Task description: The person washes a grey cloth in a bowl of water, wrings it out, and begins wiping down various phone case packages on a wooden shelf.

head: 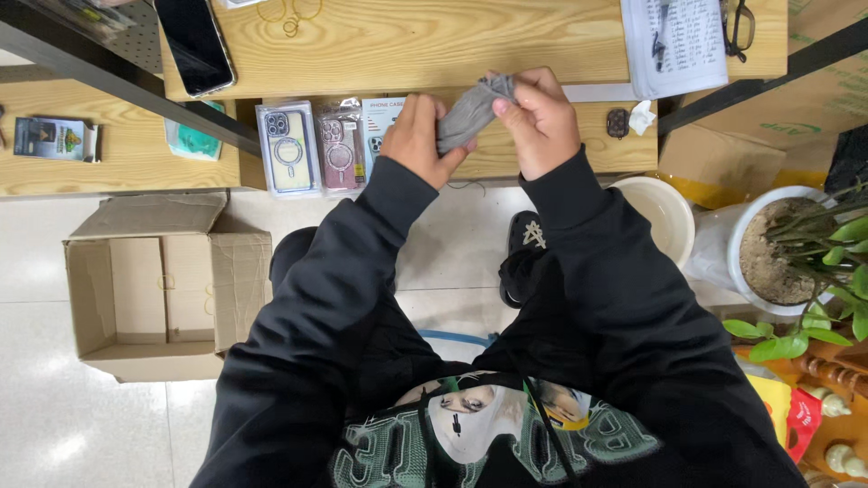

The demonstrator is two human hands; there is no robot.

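Note:
Both my hands hold a small grey piece of cloth [468, 113], bunched up, just above the lower wooden shelf [542, 154]. My left hand [418, 137] grips its lower end. My right hand [539, 119] pinches its upper end, where the fabric is gathered. My black sleeves reach up from the bottom of the view. Next to my left hand lie three packaged phone cases [316, 145] on the shelf.
A black phone [194, 41] and a rubber band lie on the upper wooden desk [407, 41], with a notebook [676, 41] and glasses at right. An open cardboard box [163, 285] stands on the floor at left. A potted plant [787, 248] and a white bowl [665, 212] stand at right.

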